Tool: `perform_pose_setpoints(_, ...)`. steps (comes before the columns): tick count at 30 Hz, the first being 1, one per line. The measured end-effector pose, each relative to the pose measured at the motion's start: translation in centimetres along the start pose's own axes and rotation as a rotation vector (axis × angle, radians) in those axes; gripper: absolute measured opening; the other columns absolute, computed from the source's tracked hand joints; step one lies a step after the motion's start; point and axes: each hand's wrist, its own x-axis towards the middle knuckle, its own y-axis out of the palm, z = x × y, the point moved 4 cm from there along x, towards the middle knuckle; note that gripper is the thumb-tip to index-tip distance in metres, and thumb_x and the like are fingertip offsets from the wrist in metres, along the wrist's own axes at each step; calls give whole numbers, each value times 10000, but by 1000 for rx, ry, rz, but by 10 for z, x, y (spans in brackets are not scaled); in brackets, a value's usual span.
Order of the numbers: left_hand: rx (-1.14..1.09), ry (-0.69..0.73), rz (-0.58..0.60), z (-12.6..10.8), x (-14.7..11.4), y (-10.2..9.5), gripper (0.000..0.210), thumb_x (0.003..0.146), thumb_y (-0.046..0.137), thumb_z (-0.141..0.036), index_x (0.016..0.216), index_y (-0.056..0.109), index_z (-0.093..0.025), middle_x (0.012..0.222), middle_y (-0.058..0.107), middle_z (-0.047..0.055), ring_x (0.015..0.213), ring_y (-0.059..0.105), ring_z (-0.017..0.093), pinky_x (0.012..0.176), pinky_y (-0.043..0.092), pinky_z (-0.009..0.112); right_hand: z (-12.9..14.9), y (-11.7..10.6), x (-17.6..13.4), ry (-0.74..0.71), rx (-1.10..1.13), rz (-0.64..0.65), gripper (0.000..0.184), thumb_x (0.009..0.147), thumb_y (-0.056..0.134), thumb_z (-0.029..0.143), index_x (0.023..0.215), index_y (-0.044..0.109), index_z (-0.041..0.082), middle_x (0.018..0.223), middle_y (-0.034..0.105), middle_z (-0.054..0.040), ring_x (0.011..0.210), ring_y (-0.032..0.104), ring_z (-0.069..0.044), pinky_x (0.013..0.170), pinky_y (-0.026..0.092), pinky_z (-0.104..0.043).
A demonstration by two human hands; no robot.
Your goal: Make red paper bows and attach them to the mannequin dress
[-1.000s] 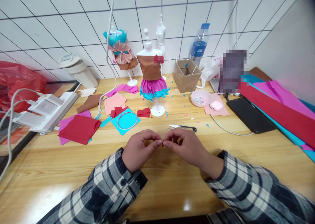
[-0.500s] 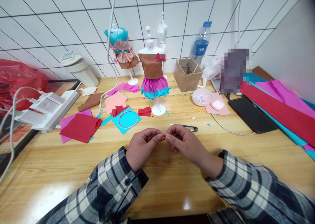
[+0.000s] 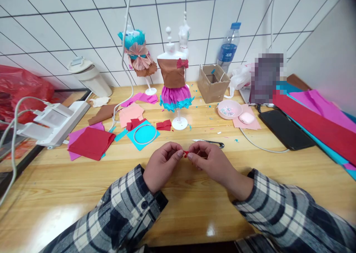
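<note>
Between both hands is a small scrunched piece of red crepe paper (image 3: 185,154), mostly covered by fingertips. My left hand (image 3: 164,164) pinches one end with thumb and forefinger, and my right hand (image 3: 213,162) pinches the other. Just behind the right hand lies a small black-handled craft knife (image 3: 210,142). Farther back stands a mini dress form (image 3: 172,73) with a brown top, a purple skirt edged in blue and a red bow (image 3: 182,63). A silvery ring (image 3: 145,143) rests on a blue paper square (image 3: 141,146) beyond the left hand.
Red paper sheets (image 3: 91,143) and a power strip (image 3: 63,123) are on the left. Behind stand a cardboard box (image 3: 213,88), a pink bowl (image 3: 222,114) of small beads and a water bottle (image 3: 229,47). A black phone (image 3: 286,130) and long paper strips lie at right.
Both hands keep their pinch on the red crepe paper, which has turned slightly and looks stretched wider between the fingertips. The view has shifted a little.
</note>
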Motion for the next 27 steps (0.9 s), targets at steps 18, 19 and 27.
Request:
perform_pose_setpoints(18,-327,-128,19,8,-3,7,239,736,730,-353,785,612,-151,724,659,8,678,604,128,654,480,243,-3,7,-2,24,142,27,113,777,599,285,776,540,189,686,544,39,509,494,-83,489,411,-231)
perform_pose_setpoints(19,-337,-136,27,8,-4,8,242,740,727,-356,796,611,-151,732,660,11,686,608,130,656,481,244,-3,6,-2,9,111,12,106,775,600,279,775,545,189,692,551,35,528,498,-86,503,413,-231)
perform_pose_setpoints(27,-78,-42,6,-1,-2,0,218,701,748,-331,746,645,-144,707,662,4,661,593,121,645,475,232,-1,5,-4,-22,-97,-7,55,761,594,239,764,568,191,674,568,26,590,504,-103,545,395,-233)
